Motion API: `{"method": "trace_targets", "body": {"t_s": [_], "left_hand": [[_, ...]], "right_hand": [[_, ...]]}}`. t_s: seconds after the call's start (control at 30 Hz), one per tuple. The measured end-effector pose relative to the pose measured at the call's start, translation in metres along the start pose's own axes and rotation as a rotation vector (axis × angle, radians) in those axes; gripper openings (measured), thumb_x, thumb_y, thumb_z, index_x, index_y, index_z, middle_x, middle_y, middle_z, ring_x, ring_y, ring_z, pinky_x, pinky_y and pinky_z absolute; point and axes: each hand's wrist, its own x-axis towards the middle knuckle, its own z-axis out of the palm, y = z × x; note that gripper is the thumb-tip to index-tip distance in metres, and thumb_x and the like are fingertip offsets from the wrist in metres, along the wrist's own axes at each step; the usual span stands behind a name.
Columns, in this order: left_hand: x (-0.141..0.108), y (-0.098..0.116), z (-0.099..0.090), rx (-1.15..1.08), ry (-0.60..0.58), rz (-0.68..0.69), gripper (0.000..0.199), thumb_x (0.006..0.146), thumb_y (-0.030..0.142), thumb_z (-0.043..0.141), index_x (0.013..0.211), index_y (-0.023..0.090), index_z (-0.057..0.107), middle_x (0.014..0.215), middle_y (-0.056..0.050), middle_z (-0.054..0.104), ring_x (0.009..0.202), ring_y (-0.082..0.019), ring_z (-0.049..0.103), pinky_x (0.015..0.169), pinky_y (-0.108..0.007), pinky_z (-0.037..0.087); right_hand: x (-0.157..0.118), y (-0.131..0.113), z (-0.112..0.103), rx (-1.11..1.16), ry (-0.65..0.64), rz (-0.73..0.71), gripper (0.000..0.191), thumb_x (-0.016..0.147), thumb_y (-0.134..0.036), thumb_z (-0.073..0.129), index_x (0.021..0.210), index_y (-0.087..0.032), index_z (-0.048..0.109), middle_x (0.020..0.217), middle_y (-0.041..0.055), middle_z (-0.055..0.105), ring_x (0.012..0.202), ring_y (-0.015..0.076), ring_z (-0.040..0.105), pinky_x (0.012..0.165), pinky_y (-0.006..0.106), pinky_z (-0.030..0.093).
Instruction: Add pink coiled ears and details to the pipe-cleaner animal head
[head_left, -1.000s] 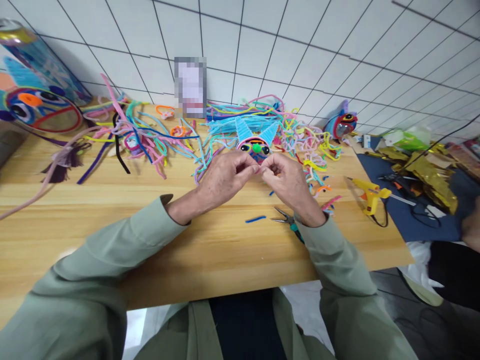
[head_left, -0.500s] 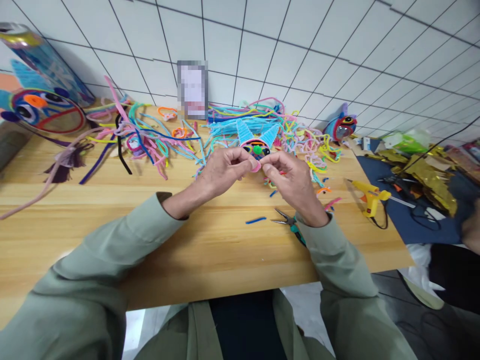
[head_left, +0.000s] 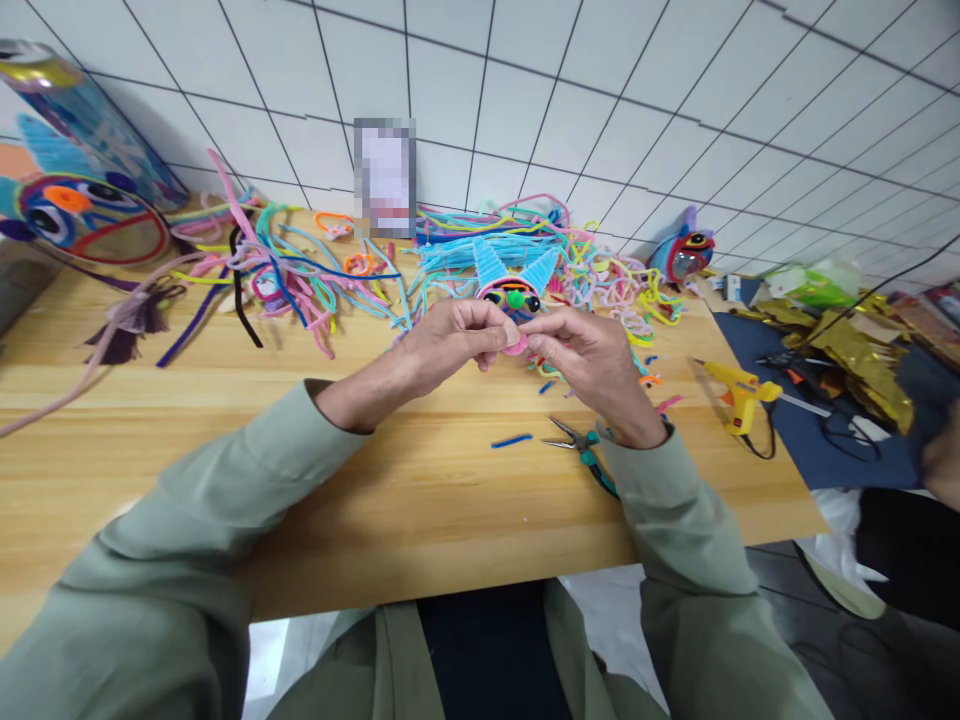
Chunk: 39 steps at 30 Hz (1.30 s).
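A small pink piece (head_left: 516,345) is pinched between the fingertips of both hands above the wooden table (head_left: 420,510). My left hand (head_left: 457,345) grips it from the left with thumb and forefinger. From the other side, my right hand (head_left: 589,358) holds its right edge, fingers curled. Just behind the hands stands a small figure with blue pipe-cleaner ears (head_left: 491,262), dark eyes and a green nose; its lower part is hidden by the hands. Pliers with teal handles (head_left: 581,445) lie by my right sleeve, with a short blue piece (head_left: 512,440) to their left.
Colourful pipe cleaners (head_left: 600,275) are heaped along the tiled wall, near a blurred phone (head_left: 385,180). A yellow glue gun (head_left: 742,392) lies at right. Large and small animal-faced pieces (head_left: 682,252) stand at both ends. Part of another person shows at the right edge.
Both hands have shifted slightly, and the pink piece is a little lower. My right forearm has moved slightly right, showing more of the pliers' handles.
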Motion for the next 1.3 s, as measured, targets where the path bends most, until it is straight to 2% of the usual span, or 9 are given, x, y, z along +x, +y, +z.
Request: {"method": "trace_targets", "body": {"t_s": [0.37, 0.67, 0.9, 1.17, 1.3], "left_hand": [[-0.003, 0.002, 0.001, 0.068, 0.022, 0.028, 0.017, 0.085, 0.032, 0.077, 0.078, 0.017, 0.078, 0.073, -0.002, 0.071, 0.063, -0.012, 0.059, 0.062, -0.026, 0.05], [-0.005, 0.001, 0.01, 0.044, 0.106, 0.051, 0.015, 0.084, 0.03, 0.075, 0.077, 0.017, 0.077, 0.072, -0.002, 0.07, 0.064, -0.013, 0.059, 0.063, -0.026, 0.05], [-0.007, -0.001, 0.014, 0.055, 0.144, 0.072, 0.017, 0.083, 0.033, 0.075, 0.075, 0.018, 0.076, 0.07, -0.001, 0.069, 0.063, -0.013, 0.057, 0.061, -0.027, 0.049], [-0.006, 0.005, 0.013, 0.07, 0.188, 0.085, 0.02, 0.084, 0.034, 0.077, 0.071, 0.019, 0.074, 0.073, -0.002, 0.072, 0.064, -0.013, 0.059, 0.061, -0.027, 0.05], [-0.006, 0.008, 0.013, 0.076, 0.184, 0.075, 0.021, 0.083, 0.035, 0.078, 0.07, 0.019, 0.072, 0.076, -0.004, 0.075, 0.066, -0.014, 0.06, 0.062, -0.027, 0.052]], "right_hand": [[-0.001, 0.0, 0.0, -0.056, 0.015, -0.018, 0.009, 0.097, -0.026, 0.08, 0.097, -0.028, 0.089, 0.084, -0.0002, 0.084, 0.072, 0.0186, 0.072, 0.067, 0.033, 0.053], [0.0, 0.003, 0.004, -0.089, 0.046, -0.065, 0.009, 0.096, -0.023, 0.078, 0.097, -0.026, 0.086, 0.089, 0.0006, 0.087, 0.076, 0.0183, 0.076, 0.072, 0.033, 0.058], [-0.002, 0.002, 0.008, -0.07, 0.065, -0.057, 0.011, 0.096, -0.021, 0.076, 0.097, -0.026, 0.085, 0.09, 0.0018, 0.086, 0.077, 0.0185, 0.076, 0.069, 0.033, 0.057], [0.0, 0.005, 0.01, 0.128, 0.07, 0.044, 0.007, 0.097, -0.03, 0.078, 0.101, -0.026, 0.083, 0.092, 0.0016, 0.085, 0.079, 0.0183, 0.077, 0.071, 0.033, 0.06], [0.0, 0.006, 0.01, 0.163, 0.088, 0.05, 0.006, 0.097, -0.031, 0.079, 0.099, -0.026, 0.082, 0.09, 0.0008, 0.084, 0.078, 0.0177, 0.076, 0.069, 0.032, 0.058]]}}
